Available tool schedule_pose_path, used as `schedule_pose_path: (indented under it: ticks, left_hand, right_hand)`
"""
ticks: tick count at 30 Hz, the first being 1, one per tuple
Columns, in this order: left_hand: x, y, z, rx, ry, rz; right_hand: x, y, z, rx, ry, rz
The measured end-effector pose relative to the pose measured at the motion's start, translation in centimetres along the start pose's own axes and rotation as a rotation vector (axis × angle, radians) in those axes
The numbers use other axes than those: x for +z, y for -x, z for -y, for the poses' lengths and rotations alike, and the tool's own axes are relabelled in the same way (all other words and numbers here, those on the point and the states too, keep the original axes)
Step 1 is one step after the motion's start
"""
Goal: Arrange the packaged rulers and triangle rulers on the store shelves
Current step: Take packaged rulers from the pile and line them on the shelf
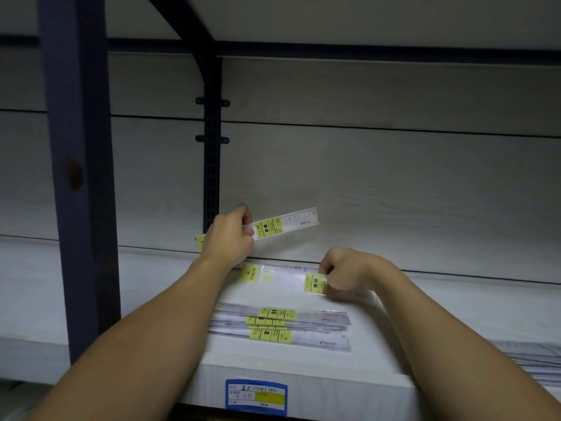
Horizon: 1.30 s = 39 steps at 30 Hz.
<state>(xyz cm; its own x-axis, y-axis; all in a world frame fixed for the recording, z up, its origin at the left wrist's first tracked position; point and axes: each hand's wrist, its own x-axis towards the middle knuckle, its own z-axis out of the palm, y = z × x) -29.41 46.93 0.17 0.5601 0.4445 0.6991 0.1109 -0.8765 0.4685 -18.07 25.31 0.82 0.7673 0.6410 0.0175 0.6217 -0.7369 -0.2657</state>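
Pinching one clear packaged ruler with a yellow label (280,223) in the air, the left hand (229,235) seems mid-placement, while the right hand (343,273) pinches another clear yellow-labelled ruler pack (285,278) flat on the white shelf (455,305); next, probably, lower the raised one alongside.
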Motion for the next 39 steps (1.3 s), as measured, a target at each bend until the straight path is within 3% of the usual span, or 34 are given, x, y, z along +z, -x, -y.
schedule_pose_path:
  ticks: [3,5,7,9,16,19,23,27,39]
  left_hand:
    - [-0.3,0.1,-1.1,0.04,-0.026,-0.049]
    - [-0.7,-0.1,-1.7,0.062,0.032,-0.1]
    - [-1.1,-0.3,-2.0,0.046,0.108,-0.124]
    - [-1.4,-0.6,-2.1,0.002,0.163,-0.048]
    - [-2.4,-0.8,-2.6,-0.109,0.356,0.93]
    - [-2.7,-0.7,-3.4,-0.167,0.464,1.129]
    - [-3.0,-0.2,-4.0,-0.059,0.138,1.342]
    - [-3.3,0.1,-4.2,-0.051,-0.076,1.42]
    - [-3.0,0.6,-4.9,-0.095,-0.053,1.409]
  right_hand:
    - [-1.7,0.3,-0.7,0.189,-0.174,-0.541]
    - [-2.5,0.4,-1.5,0.286,-0.299,-0.675]
    - [-2.9,0.6,-2.1,0.324,-0.388,-0.663]
    - [-2.8,0.7,-2.5,0.33,-0.502,-0.675]
    - [-3.2,1.2,-2.2,0.159,-0.823,-0.644]
    - [-3.4,1.5,-2.0,0.125,-0.86,-0.609]
    - [-3.4,1.7,-1.8,0.122,-0.815,-0.514]
    - [-3.1,1.4,-1.5,0.085,-0.806,-0.442]
    - [-2.8,1.4,-1.7,0.027,-0.74,-0.351]
